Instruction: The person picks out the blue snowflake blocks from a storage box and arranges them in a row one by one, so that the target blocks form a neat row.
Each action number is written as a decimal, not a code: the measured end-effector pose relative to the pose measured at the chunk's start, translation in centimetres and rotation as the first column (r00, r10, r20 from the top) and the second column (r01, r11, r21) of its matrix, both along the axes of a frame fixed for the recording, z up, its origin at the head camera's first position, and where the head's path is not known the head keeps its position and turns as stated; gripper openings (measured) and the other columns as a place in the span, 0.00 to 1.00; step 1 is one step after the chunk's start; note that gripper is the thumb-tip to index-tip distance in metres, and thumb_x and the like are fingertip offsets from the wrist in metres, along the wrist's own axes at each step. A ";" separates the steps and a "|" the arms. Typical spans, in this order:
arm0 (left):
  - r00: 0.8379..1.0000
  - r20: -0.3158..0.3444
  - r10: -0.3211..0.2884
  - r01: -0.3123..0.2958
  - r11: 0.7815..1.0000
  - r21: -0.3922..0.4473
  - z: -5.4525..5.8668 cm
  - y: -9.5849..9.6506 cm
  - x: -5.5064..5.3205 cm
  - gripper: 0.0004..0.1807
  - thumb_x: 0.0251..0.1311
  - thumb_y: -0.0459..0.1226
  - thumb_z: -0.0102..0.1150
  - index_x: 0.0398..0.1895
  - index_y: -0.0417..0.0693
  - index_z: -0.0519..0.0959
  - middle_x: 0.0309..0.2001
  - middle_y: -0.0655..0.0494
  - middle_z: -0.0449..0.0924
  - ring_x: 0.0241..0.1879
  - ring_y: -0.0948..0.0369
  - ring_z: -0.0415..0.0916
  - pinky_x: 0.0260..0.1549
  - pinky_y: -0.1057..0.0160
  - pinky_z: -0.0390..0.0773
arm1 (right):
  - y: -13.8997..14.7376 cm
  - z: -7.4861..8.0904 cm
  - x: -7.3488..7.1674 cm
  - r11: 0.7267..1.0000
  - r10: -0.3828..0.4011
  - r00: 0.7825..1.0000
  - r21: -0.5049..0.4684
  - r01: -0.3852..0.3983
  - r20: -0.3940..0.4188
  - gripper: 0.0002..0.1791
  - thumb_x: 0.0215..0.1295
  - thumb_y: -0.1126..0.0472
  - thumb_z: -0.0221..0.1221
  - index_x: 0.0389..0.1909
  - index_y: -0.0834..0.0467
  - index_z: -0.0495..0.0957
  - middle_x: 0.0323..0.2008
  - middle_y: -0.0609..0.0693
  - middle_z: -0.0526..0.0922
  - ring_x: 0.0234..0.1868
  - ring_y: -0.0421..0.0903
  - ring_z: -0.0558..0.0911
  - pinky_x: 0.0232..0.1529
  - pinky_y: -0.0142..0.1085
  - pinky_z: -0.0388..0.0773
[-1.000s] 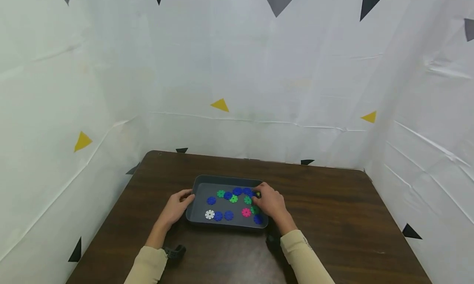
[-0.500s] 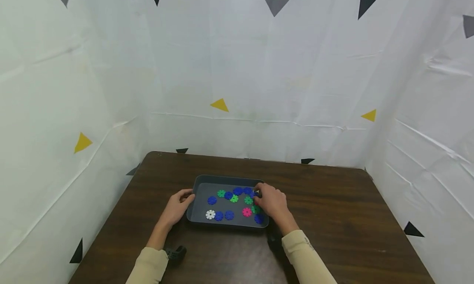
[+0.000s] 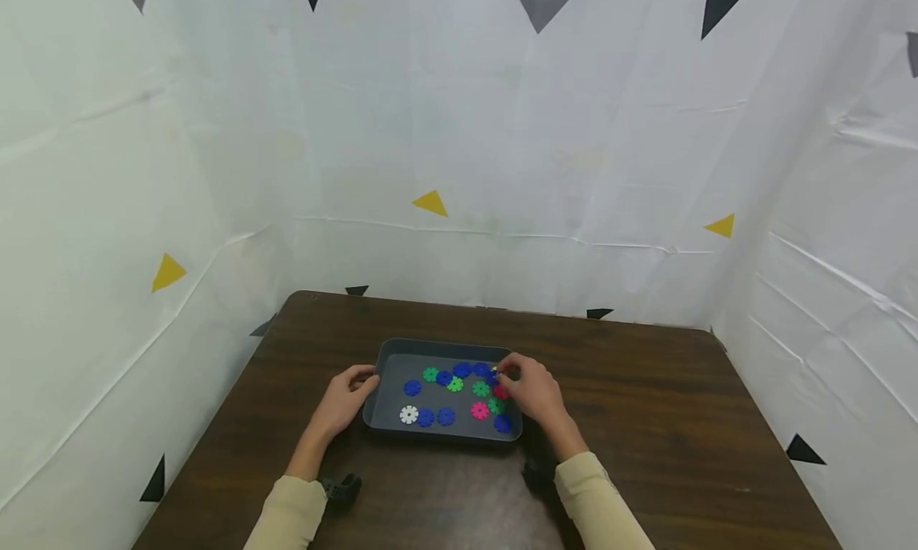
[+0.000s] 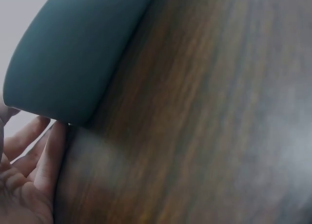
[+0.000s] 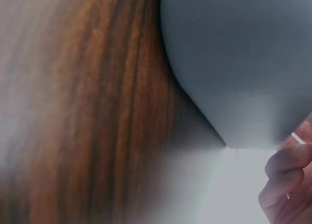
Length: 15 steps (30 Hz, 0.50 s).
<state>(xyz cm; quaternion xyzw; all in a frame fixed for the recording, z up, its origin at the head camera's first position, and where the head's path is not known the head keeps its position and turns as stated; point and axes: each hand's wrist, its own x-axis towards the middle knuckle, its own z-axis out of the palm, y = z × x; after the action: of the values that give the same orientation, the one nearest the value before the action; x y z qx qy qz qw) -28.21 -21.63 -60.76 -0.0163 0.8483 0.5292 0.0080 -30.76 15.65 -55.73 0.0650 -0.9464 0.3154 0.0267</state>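
A shallow dark grey tray point(image 3: 416, 434) holds several notched plastic discs in blue, green, pink, red and white. At its left end my left hand point(image 3: 340, 402) holds the wall, the thumb over the rim and the fingers along the outside; in the left wrist view the fingers point(image 4: 51, 158) touch the wall. Over the right end, my right hand point(image 3: 536, 389) pinches a yellow disc point(image 3: 494, 369) between thumb and forefinger, mostly hidden by the fingertips. Beside them lie a blue disc point(image 3: 492, 379) and a red disc point(image 3: 500, 392). In the right wrist view the fingers point(image 5: 287, 175) are curled.
A white disc point(image 3: 409, 414) and a pink disc point(image 3: 480, 410) lie toward the tray's near side. The brown wooden table point(image 3: 631, 422) extends around the tray. White sheeting point(image 3: 502, 135) with triangle marks hangs behind and at both sides.
My right hand has drawn back slightly to the right, and the red disc beneath it has come into sight. The left hand keeps its place on the tray.
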 end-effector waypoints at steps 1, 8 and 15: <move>1.000 -0.005 0.000 0.000 1.000 -0.001 0.0 -0.1 0.0 0.26 0.80 0.48 0.59 0.72 0.43 0.77 0.64 0.41 0.83 0.60 0.48 0.82 0.62 0.44 0.81 | 0.1 0.0 0.1 1.000 -0.005 1.000 -0.022 0.005 -0.007 0.05 0.72 0.53 0.70 0.44 0.47 0.87 0.44 0.46 0.90 0.35 0.45 0.80 0.35 0.42 0.73; 1.000 -0.029 -0.013 0.013 1.000 0.002 -0.2 -0.5 0.1 0.26 0.81 0.48 0.58 0.73 0.46 0.76 0.65 0.43 0.83 0.63 0.48 0.81 0.66 0.42 0.79 | 0.8 -0.1 0.7 0.989 -0.064 0.995 -0.139 0.052 -0.077 0.06 0.73 0.53 0.69 0.45 0.48 0.86 0.49 0.49 0.89 0.49 0.52 0.85 0.51 0.55 0.82; 1.000 -0.025 0.008 -0.007 0.999 0.032 -0.2 -0.2 -0.2 0.25 0.81 0.48 0.58 0.73 0.50 0.78 0.64 0.44 0.83 0.64 0.48 0.80 0.68 0.42 0.77 | 2.2 0.8 0.8 0.974 -0.119 0.991 -0.201 0.103 -0.067 0.09 0.75 0.52 0.67 0.49 0.50 0.87 0.51 0.51 0.90 0.56 0.55 0.85 0.60 0.59 0.80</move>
<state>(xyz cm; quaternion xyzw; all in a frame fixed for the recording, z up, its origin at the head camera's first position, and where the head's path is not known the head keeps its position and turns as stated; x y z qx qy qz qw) -28.43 -21.84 -60.93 -0.0129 0.8398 0.5427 -0.0043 -29.92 17.81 -54.96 0.0213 -0.9109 0.4026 0.0879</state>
